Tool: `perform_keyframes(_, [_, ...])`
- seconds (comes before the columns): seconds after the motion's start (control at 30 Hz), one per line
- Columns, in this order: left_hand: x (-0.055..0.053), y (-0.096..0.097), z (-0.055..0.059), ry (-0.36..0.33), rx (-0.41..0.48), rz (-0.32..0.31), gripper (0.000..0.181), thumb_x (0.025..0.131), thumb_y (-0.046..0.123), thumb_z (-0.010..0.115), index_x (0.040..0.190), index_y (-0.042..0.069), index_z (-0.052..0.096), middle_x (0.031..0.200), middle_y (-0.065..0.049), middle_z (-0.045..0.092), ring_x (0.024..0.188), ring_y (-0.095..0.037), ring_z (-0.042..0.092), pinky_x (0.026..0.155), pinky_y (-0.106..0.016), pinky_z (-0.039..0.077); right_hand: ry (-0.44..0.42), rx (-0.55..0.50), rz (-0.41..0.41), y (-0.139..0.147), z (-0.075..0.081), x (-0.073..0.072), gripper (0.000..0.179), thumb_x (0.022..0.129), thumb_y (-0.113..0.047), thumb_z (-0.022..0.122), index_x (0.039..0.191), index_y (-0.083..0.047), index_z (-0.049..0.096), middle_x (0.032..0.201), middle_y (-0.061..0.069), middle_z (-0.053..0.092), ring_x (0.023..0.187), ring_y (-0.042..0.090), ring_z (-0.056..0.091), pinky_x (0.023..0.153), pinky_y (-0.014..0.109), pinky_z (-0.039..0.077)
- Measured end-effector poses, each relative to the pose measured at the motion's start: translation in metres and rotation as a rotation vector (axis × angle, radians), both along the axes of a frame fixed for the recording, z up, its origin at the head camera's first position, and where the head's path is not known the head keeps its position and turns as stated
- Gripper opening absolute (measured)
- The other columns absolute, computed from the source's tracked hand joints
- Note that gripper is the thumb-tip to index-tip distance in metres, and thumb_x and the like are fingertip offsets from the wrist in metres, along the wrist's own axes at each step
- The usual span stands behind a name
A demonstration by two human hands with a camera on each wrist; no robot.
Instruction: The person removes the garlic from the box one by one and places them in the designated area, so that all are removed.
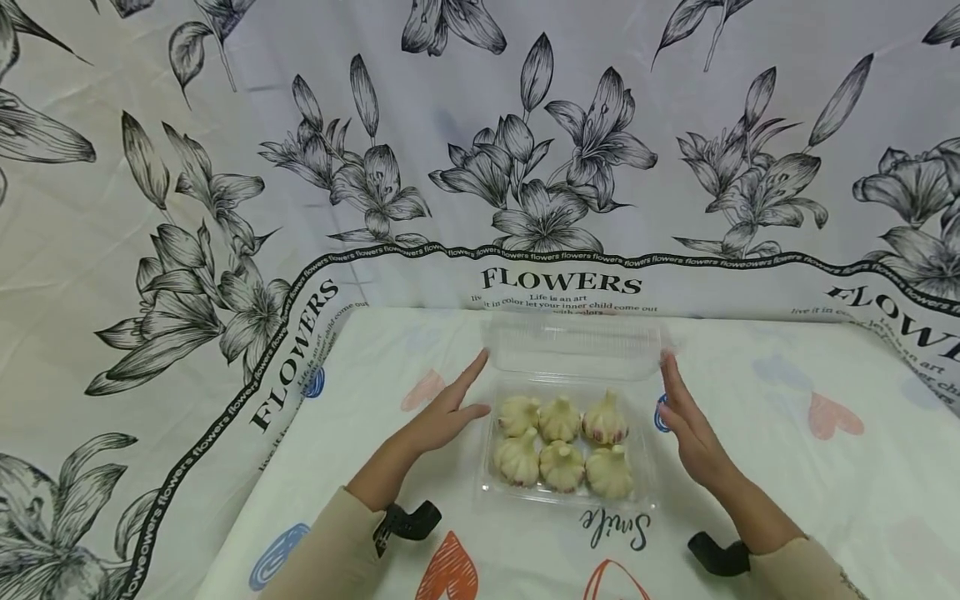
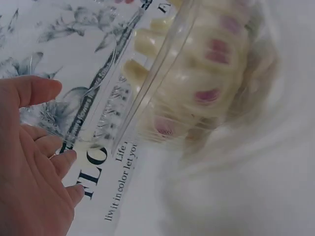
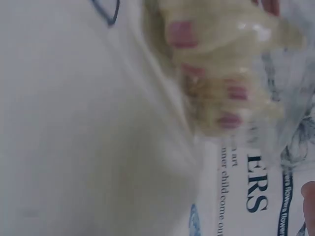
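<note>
Six cream, purple-marked garlic bulbs [image 1: 562, 465] sit in a rectangular clear-plastic box [image 1: 642, 454], transparent lid [image 1: 577, 350] at far side, between left hand [image 1: 444, 415] and right hand [image 1: 695, 433], both unclenched.

"FLOWERS" [image 1: 561, 281], "Life is an art" [image 1: 558, 298] along lower edge of backdrop [image 1: 480, 83], "flowers" [image 1: 517, 254] repeated on its band [image 1: 693, 263], "Smile" [image 1: 617, 530] inverted on the tabletop [image 1: 742, 392]

- In my clear rectangular plastic box [image 1: 567, 500]: six pale, round garlic bulbs [image 1: 562, 467], two rows of three.
- Under the box: white heart-printed cloth [image 1: 750, 450].
- Behind the box: its clear plastic lid [image 1: 577, 346].
- Just left of the lid: my left hand [image 1: 448, 414]; just right: my right hand [image 1: 693, 433].
</note>
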State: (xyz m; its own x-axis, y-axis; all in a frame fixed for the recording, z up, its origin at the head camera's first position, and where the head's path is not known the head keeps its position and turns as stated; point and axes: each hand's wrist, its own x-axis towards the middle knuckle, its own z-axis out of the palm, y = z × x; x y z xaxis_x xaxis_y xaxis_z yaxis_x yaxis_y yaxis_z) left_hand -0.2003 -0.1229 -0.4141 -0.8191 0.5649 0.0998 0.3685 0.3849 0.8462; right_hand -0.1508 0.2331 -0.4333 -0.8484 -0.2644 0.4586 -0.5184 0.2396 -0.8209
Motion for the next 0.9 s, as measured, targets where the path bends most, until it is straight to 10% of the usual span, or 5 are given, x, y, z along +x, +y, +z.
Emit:
perform_keyframes(0.1, [-0.012, 0.008, 0.005, -0.044, 0.046, -0.008, 0.069, 0.098, 0.02, 0.045, 0.151, 0.014, 0.0, 0.158, -0.004, 0.002, 0.146, -0.023, 0.006, 0.118, -0.047, 0.011, -0.106, 0.059, 0.006, 0.005, -0.008, -0.021, 0.06, 0.101, -0.008, 0.027, 0.15, -0.014, -0.008, 0.156, 0.014, -0.012, 0.145, 0.012, -0.007, 0.102, -0.004, 0.011])
perform_keyframes(0.33, [-0.046, 0.027, -0.005, -0.179, 0.157, 0.049, 0.069, 0.098, 0.017, 0.04, 0.15, 0.01, -0.005, 0.158, -0.006, -0.003, 0.146, -0.022, 0.004, 0.119, -0.043, 0.008, -0.291, 0.077, -0.013, 0.007, -0.02, -0.059, 0.061, 0.103, -0.029, 0.026, 0.148, -0.015, -0.013, 0.155, 0.013, -0.016, 0.142, 0.039, -0.011, 0.11, 0.062, -0.003])
perform_keyframes(0.9, [-0.071, 0.033, -0.043, -0.33, 0.128, 0.141, 0.061, 0.101, 0.026, 0.032, 0.151, 0.011, 0.0, 0.158, -0.009, 0.004, 0.146, -0.023, 0.005, 0.119, -0.046, 0.006, -0.504, 0.161, 0.011, 0.01, -0.03, -0.079, 0.063, 0.104, -0.033, 0.017, 0.145, 0.0, -0.017, 0.153, 0.019, -0.019, 0.141, 0.039, -0.015, 0.112, 0.061, -0.003])
